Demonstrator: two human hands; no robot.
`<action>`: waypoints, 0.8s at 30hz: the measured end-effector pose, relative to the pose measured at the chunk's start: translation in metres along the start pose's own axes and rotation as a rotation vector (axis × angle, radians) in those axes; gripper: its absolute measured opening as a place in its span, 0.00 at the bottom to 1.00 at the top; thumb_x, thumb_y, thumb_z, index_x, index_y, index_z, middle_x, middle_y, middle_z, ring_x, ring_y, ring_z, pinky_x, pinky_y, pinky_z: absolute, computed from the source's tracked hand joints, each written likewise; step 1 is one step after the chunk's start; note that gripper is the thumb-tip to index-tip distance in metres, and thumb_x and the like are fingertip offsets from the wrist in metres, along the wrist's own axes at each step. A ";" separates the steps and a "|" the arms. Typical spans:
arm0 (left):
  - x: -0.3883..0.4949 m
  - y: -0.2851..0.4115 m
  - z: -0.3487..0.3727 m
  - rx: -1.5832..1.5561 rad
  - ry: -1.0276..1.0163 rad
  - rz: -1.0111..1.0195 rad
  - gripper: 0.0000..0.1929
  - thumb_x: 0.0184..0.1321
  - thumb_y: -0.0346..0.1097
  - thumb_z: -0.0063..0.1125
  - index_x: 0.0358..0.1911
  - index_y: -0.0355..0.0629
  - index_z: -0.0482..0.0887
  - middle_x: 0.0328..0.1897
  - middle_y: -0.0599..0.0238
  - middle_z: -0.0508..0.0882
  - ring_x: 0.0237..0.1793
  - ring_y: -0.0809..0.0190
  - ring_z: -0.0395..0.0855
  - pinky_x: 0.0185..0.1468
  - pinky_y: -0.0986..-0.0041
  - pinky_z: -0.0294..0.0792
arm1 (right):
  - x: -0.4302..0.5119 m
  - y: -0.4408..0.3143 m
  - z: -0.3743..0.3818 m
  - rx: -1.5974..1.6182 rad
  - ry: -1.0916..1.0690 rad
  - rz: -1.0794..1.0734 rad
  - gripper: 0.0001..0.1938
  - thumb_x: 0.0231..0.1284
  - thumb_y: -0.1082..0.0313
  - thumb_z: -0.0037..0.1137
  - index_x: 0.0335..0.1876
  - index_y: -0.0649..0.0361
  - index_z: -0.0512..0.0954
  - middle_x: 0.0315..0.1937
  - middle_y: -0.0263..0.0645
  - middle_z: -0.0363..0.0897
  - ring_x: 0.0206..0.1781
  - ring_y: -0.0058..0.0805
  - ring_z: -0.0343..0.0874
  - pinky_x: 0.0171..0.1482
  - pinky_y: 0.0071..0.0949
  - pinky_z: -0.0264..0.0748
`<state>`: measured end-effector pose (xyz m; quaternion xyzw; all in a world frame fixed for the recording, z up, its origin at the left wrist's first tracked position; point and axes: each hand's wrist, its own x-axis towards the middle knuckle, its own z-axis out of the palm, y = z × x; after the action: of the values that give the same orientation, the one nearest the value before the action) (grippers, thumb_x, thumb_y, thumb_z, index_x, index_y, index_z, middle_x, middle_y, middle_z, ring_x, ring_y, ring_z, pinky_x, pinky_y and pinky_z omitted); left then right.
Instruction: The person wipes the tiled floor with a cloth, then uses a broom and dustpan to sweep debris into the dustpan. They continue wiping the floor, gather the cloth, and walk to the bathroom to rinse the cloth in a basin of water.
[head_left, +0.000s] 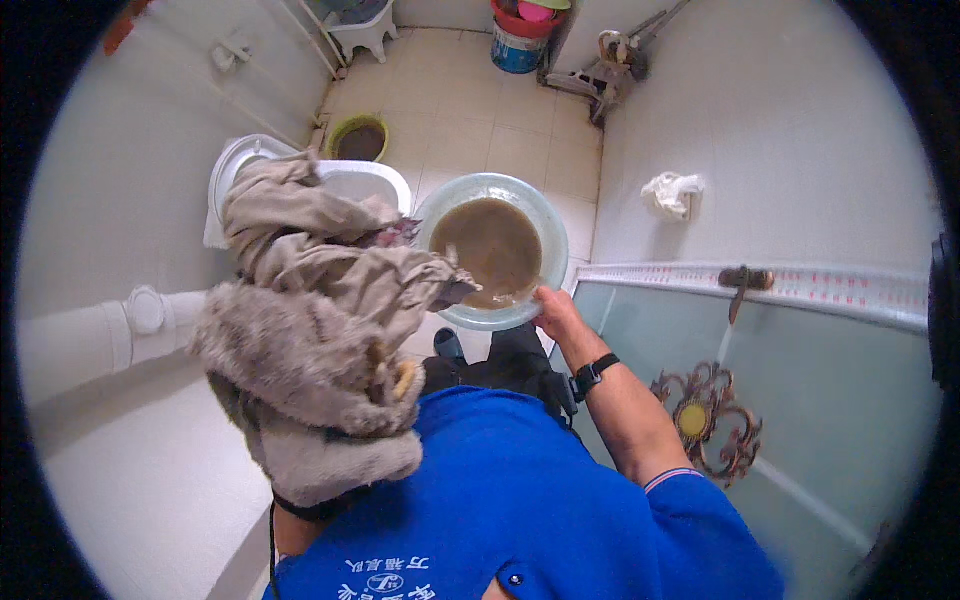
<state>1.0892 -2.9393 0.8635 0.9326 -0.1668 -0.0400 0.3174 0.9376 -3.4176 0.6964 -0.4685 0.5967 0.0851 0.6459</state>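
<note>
A large pale plastic basin (553, 232) with murky brown water inside is in front of me. My right hand (553, 311) grips its near right rim, and a dark band circles that wrist. Heaped over my left forearm is a bundle of greyish-brown cloth (322, 270), partly fuzzy like fleece. One end of the cloth hangs over the basin's left rim, above the water. The bundle hides my left hand. At the left, behind the cloth, a white toilet (401, 184) shows in part.
A yellow-green bucket (386, 139) with dark contents stands on the tiled floor beyond the toilet. Farther back are a blue bucket (516, 54) topped by a red basin and a white stool (367, 36). A glass door (652, 315) is at my right, a white pipe (176, 319) at my left.
</note>
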 end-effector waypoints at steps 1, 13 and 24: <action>-0.005 0.002 -0.003 0.227 0.026 0.014 0.21 0.78 0.52 0.44 0.60 0.43 0.77 0.55 0.60 0.83 0.49 0.63 0.80 0.53 0.70 0.76 | 0.012 -0.022 0.002 0.035 -0.052 -0.031 0.22 0.63 0.69 0.54 0.61 0.71 0.74 0.54 0.49 0.80 0.55 0.48 0.83 0.56 0.53 0.83; 0.000 0.054 0.023 0.794 -0.014 -0.180 0.21 0.78 0.50 0.44 0.61 0.43 0.76 0.58 0.59 0.82 0.54 0.62 0.80 0.59 0.67 0.75 | 0.070 -0.188 0.033 0.008 -0.219 0.023 0.27 0.63 0.69 0.52 0.68 0.71 0.68 0.62 0.53 0.76 0.63 0.51 0.80 0.63 0.54 0.81; 0.052 0.053 0.061 0.840 -0.043 -0.277 0.21 0.79 0.49 0.44 0.63 0.43 0.75 0.60 0.58 0.81 0.58 0.61 0.80 0.64 0.65 0.75 | 0.132 -0.322 0.146 0.046 -0.334 -0.066 0.24 0.64 0.70 0.51 0.66 0.69 0.69 0.60 0.49 0.77 0.57 0.46 0.82 0.57 0.48 0.83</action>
<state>1.1121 -3.0312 0.8483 0.9932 -0.0486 -0.0304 -0.1012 1.2895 -3.5497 0.7242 -0.4525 0.4672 0.1266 0.7490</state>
